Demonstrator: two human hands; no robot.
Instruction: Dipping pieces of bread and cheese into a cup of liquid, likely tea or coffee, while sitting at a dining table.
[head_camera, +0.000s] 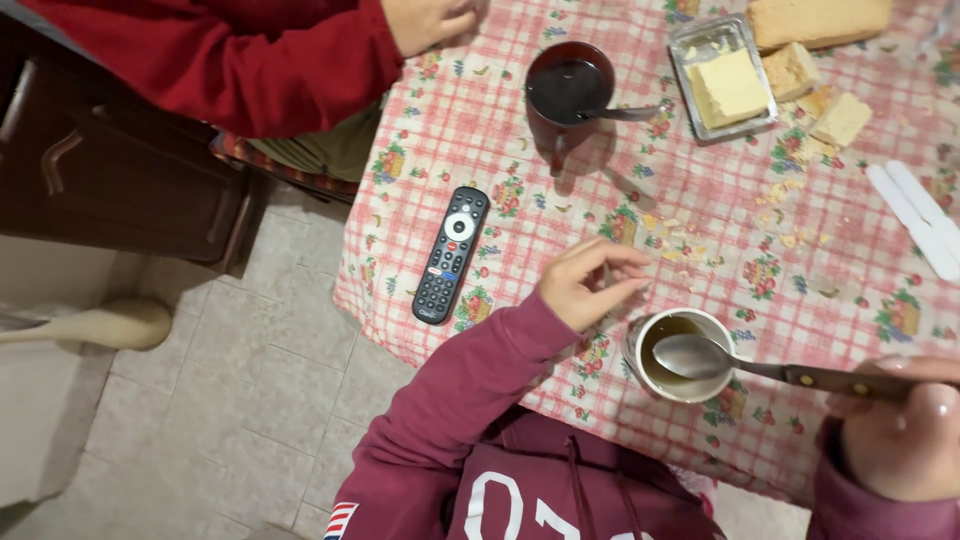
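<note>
Now, your right hand at lower right grips the spoon, bowl level over the white cup at the counter edge. Keep it level, centred. Left hand, loosely curled and empty, hovers left of the cup; steady it.

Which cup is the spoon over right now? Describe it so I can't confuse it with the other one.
On the checked tablecloth, look at the near edge, between the left hand and the right hand. The white cup of greenish liquid sits there, under the spoon. The dark mug stands farther away.
</note>
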